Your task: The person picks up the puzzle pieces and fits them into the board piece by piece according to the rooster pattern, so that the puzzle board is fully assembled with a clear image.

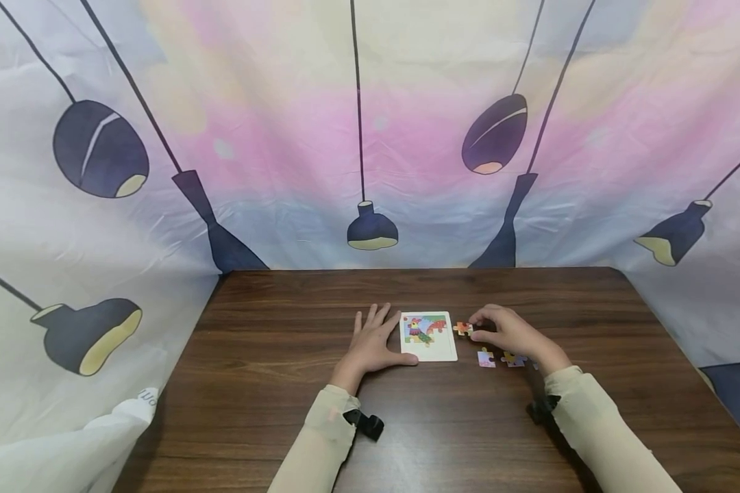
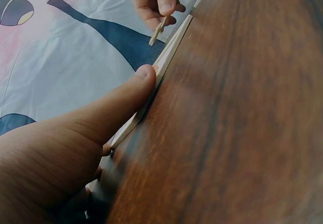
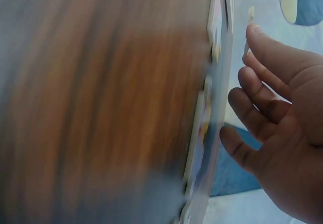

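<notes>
A white-bordered square puzzle board (image 1: 442, 351) lies on the table, partly filled with a rooster picture. My left hand (image 1: 370, 344) rests along its left side, fingers spread and straight. In the left wrist view, the thumb (image 2: 136, 90) presses against the board's edge. My right hand (image 1: 510, 331) pinches a colourful puzzle piece (image 1: 462, 329) between thumb and fingertips, just right of the board. Seen edge-on in the right wrist view, that piece (image 3: 251, 14) is raised off the tabletop, and the other fingers are loosely bent.
Below the right hand lie a pale purple puzzle piece (image 1: 486, 357) and a yellow and purple one (image 1: 513, 359), with more partly hidden by the wrist. The brown wooden table (image 1: 271, 383) meets a curtain printed with lamps (image 1: 373, 229) at its back edge.
</notes>
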Demonstrator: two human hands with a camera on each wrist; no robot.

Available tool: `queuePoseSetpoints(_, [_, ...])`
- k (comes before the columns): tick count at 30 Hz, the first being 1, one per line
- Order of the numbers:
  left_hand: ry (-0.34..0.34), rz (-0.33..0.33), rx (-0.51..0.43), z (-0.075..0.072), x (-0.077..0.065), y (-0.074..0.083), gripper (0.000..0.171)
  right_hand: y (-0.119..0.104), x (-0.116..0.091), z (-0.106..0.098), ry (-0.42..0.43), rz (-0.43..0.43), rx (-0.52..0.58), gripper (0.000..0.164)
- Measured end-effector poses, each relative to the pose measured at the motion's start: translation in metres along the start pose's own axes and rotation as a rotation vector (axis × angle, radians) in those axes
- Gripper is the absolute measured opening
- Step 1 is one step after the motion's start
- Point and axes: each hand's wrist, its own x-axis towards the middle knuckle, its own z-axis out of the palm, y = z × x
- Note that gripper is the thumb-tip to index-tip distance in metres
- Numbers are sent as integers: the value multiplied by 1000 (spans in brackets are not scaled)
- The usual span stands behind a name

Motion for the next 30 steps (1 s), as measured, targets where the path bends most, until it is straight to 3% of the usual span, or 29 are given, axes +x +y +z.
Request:
queuePoseSetpoints(19, [-9, -15, -12, -2, 0, 2, 112, -19, 23, 28, -27, -91, -24, 27])
queuePoseSetpoints(30, [-17, -14, -9, -2, 0, 2, 112, -22, 26, 30, -60, -58, -52, 30])
